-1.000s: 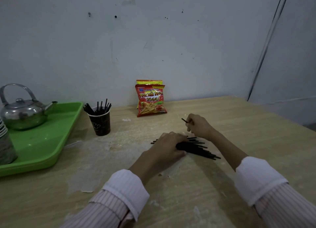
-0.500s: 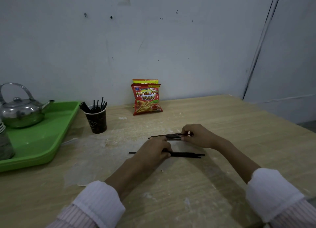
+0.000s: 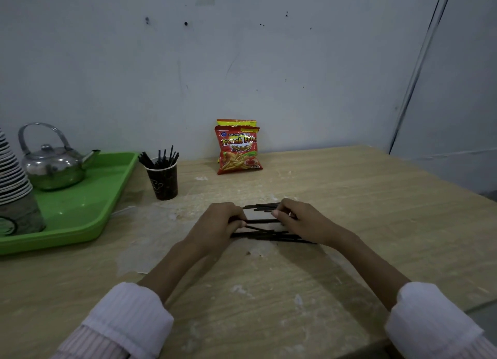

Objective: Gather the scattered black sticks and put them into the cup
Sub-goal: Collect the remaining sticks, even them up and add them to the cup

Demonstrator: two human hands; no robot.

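At the far left of the pale wooden worktop [image 3: 349, 197] a shiny metal kettle [image 3: 55, 165] sits on a flat green plastic tray [image 3: 80, 210], and just right of the tray stands a dark paper cup [image 3: 163, 179] with some thin black sticks poking out of its top. In the middle, the left hand [image 3: 219, 225] and the right hand [image 3: 301, 220] face each other, each with its grip closed on an end of the loose bundle of thin black sticks [image 3: 265, 233] that lies across the worktop between them. Behind the hands, a red and yellow bag of fries snacks [image 3: 238, 150] leans on the pale wall [image 3: 242, 62].
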